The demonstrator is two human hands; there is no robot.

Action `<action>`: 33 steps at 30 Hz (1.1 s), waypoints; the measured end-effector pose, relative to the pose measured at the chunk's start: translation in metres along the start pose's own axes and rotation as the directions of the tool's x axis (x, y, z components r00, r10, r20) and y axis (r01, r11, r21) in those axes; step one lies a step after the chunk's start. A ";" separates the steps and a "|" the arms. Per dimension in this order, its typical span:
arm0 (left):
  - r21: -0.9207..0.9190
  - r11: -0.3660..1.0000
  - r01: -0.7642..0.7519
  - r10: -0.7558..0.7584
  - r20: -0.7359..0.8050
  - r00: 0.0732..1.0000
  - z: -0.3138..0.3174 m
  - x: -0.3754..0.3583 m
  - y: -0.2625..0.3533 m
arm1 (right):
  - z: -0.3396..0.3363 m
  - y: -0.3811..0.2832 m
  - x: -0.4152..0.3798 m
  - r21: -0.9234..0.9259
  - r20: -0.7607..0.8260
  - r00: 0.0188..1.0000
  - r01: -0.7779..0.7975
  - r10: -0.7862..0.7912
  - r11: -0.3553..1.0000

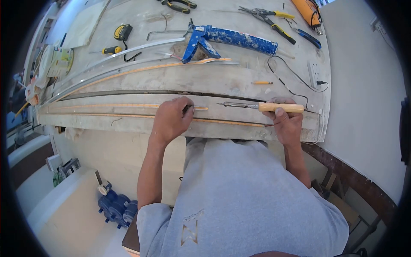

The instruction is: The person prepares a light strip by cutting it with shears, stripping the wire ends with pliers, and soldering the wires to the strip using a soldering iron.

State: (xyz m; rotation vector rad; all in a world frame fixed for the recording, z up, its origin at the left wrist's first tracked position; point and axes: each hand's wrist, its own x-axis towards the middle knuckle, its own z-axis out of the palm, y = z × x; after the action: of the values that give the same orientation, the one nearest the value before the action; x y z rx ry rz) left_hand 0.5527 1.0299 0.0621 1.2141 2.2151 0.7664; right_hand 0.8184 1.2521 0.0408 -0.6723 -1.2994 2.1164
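My right hand (285,123) is closed around the wooden handle of a soldering iron (280,107), whose metal tip points left above the workbench. My left hand (173,118) pinches a narrow yellow-orange LED strip (128,105) close to its end, a little left of the iron's tip. Between tip and strip there is a gap. A second LED strip (227,122) lies along the bench's near edge, with reddish wire at its right end. My left fingertips partly hide the strip.
Beyond my hands lie a blue caulking gun (239,40), a pencil (262,82), metal channels (124,53), a tape measure (123,32), a screwdriver (112,50), snips (269,21) and a utility knife (309,38). A black cord runs to the power strip (314,73) at right.
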 end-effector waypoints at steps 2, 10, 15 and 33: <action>-0.005 0.999 0.049 -0.049 -0.067 0.997 0.007 -0.006 -0.001 | 0.006 0.005 -0.002 0.035 0.010 1.000 -0.009 0.009 0.999; -0.109 0.993 0.039 -0.056 -0.161 0.985 0.022 -0.009 -0.009 | -0.002 0.038 -0.010 0.163 0.006 1.000 -0.010 0.009 0.987; -0.080 0.996 0.039 -0.052 -0.172 0.984 0.022 -0.010 -0.010 | 0.000 0.042 -0.011 0.152 0.012 1.000 0.005 -0.007 0.988; -0.038 0.999 0.006 -0.013 -0.184 0.983 0.024 -0.007 -0.011 | 0.005 0.044 -0.011 -0.041 0.043 0.999 0.025 -0.024 0.999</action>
State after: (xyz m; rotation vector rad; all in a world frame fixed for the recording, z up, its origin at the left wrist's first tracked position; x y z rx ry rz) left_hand 0.5652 1.0246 0.0386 1.1544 2.3405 0.9460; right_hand 0.8140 1.2250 0.0042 -0.6281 -1.3709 2.1002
